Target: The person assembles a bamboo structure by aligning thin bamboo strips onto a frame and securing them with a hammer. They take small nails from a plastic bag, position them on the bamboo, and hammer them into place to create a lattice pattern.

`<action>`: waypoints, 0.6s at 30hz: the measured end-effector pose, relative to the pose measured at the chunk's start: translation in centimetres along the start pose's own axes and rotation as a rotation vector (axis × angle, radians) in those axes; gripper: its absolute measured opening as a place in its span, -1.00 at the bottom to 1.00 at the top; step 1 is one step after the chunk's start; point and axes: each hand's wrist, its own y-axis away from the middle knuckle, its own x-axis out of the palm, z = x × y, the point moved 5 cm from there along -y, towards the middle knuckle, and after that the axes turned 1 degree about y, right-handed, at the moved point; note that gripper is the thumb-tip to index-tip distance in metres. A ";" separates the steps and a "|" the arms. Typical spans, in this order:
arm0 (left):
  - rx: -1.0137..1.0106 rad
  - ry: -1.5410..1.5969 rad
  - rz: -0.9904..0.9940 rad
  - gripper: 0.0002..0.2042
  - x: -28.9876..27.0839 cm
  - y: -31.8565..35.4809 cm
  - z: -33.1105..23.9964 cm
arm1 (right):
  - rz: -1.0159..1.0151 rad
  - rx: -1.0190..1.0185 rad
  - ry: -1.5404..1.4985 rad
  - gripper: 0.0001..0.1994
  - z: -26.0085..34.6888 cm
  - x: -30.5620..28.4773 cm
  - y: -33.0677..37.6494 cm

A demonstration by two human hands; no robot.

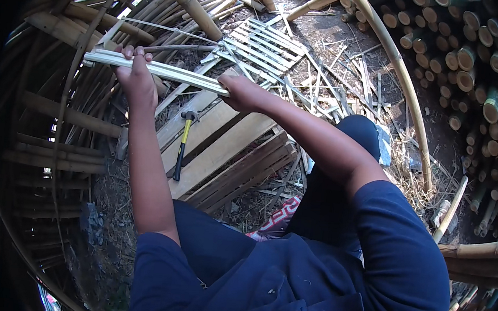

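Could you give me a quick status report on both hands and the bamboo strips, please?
Left hand and right hand both gripping the pale bamboo strips, held level. Hammer lies untouched on the wooden pallet below. Nothing between hands.

The place is seen to be outdoors, lit by strong daylight. The ground [354,40] is bare earth, covered with bamboo shavings and thin offcuts. On the right, a stack of cut bamboo poles [476,63] is piled with the round ends facing in. On the left, a curved frame of bamboo slats [56,121] is built up. In the middle, wooden planks [225,153] are laid on the ground, and a hammer [182,144] with a yellow handle is placed on them. A woven bamboo panel [264,44] is seen farther away.
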 end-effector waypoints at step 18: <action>-0.519 0.370 -0.780 -0.66 -22.4 18.4 5.9 | 0.452 1.115 -0.079 -0.21 -12.0 -1.1 6.9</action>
